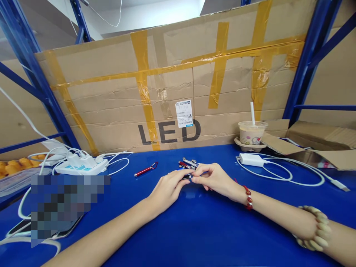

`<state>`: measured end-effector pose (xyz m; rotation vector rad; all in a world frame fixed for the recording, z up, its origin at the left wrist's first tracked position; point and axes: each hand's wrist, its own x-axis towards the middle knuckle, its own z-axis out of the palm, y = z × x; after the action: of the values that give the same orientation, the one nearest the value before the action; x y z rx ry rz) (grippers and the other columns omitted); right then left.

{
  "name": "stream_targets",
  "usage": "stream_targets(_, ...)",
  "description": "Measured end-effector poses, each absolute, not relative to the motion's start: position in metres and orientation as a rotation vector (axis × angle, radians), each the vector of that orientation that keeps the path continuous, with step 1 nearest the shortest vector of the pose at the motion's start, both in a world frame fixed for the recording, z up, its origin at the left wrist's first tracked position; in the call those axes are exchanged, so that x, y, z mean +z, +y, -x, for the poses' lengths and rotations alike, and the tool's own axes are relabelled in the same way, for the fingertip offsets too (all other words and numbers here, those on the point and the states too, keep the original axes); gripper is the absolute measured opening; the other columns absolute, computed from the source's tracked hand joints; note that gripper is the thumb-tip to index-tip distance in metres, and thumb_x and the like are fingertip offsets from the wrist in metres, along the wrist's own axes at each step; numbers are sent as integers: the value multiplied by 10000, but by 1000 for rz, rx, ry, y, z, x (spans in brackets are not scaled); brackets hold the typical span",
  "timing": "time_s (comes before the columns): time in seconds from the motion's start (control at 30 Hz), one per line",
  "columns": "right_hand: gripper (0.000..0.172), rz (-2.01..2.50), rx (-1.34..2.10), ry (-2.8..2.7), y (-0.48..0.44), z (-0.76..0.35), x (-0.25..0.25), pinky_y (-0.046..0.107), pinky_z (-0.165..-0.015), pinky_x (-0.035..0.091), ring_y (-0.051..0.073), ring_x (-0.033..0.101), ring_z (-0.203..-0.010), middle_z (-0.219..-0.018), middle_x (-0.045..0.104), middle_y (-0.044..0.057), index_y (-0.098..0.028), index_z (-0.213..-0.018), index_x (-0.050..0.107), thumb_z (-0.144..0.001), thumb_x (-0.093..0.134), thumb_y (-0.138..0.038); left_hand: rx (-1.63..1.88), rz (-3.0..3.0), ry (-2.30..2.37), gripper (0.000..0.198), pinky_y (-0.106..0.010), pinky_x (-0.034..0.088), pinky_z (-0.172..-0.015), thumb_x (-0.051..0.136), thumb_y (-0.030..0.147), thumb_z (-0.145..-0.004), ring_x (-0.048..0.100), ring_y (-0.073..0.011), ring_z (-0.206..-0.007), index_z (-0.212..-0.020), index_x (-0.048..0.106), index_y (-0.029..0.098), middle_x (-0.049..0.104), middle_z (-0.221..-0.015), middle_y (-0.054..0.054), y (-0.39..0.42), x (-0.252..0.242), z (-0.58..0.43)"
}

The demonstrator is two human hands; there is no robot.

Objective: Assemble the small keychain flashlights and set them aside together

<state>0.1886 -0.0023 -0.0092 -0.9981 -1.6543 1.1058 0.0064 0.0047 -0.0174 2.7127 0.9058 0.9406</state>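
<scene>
Over the middle of the blue tabletop, my left hand (168, 187) and my right hand (215, 180) meet at the fingertips. Between them is a small dark keychain flashlight (187, 177) with a shiny silver end; my fingers cover much of it. The left thumb and fingers grip its body, while the right thumb and fingers pinch the silver end. Just behind my hands lies a small pile of similar flashlights (189, 161), silver and red, partly hidden by my fingers. Off to the left, a red keychain flashlight (144, 171) with a red clip lies by itself.
At the left, a white power strip (83, 167) with plugs and cables sits behind a blurred flat device (66, 226). A white charger (251, 160) with coiled cable, a lidded drink cup (251, 133) and an open carton (328, 148) stand right. Taped cardboard (116, 107) walls the back.
</scene>
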Motion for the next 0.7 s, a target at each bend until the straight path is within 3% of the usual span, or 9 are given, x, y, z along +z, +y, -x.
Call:
stream_targets(0.23,332,936,871,-1758,-5,-187,-13,187,-380,319,24,423,-402,-664,492,1,-113,-546,544,-609,666,-415,1053,-2823,767,246,-267,451,-806,380,233,-892,574,-144,-919,-1081,531,186,622,-1006,-42,2,-18,-6)
stream_targets(0.47,379,1122,1079,-1771,-6,-187,-15,175,-392,272,53,391,-369,-408,444,-39,-132,-584,492,-642,613,-487,997,-2873,779,229,-262,451,-788,377,218,-887,580,-139,-853,-1036,549,192,630,-937,-34,1,-17,-8)
stream_targets(0.7,378,1215,955,-1832,-3,-186,-11,178,-404,270,62,395,-364,-395,446,-34,-125,-636,555,-700,560,-497,894,-2748,1049,198,-273,442,-765,398,223,-866,573,-159,-860,-992,549,199,624,-928,-27,5,-18,-10)
